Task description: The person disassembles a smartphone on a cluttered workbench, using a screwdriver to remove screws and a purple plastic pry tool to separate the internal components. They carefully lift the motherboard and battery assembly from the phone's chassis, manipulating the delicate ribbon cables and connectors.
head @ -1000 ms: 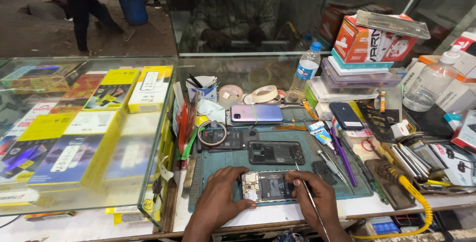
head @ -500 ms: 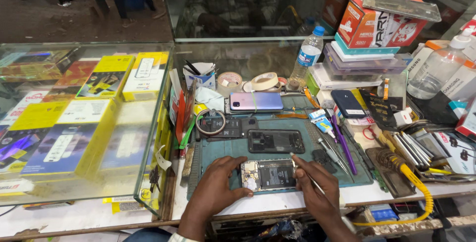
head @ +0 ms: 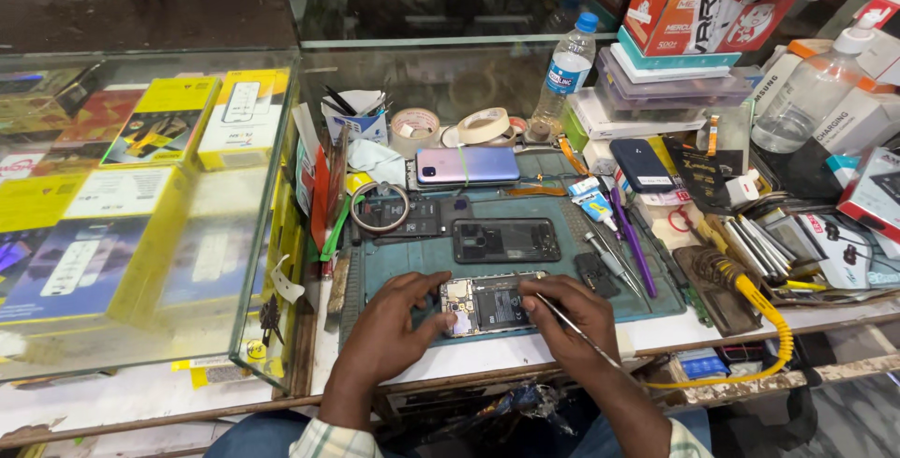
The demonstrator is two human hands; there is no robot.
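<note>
An opened phone (head: 492, 303) with its board and battery exposed lies on the green work mat (head: 412, 256) near the front edge. My left hand (head: 389, 327) rests on the mat and steadies the phone's left end with its fingers. Pressed against the phone's right end is my right hand (head: 572, 317), holding a thin metal tool (head: 577, 331) that runs back over the wrist. Just beyond lies a dark phone back frame (head: 506, 240). Farther back is a purple phone (head: 467, 165).
A glass display case (head: 141, 195) of yellow boxes fills the left. Tape rolls (head: 483, 125), a water bottle (head: 567, 69), stacked boxes (head: 694, 22), a spray bottle (head: 811, 88) and a yellow-corded soldering iron (head: 741, 285) crowd the back and right. Screwdrivers (head: 628, 247) lie right of the mat.
The view has tilted down and drawn in slightly. Both hands stay on the opened phone, with the right hand's tool angled lower over the wrist.
</note>
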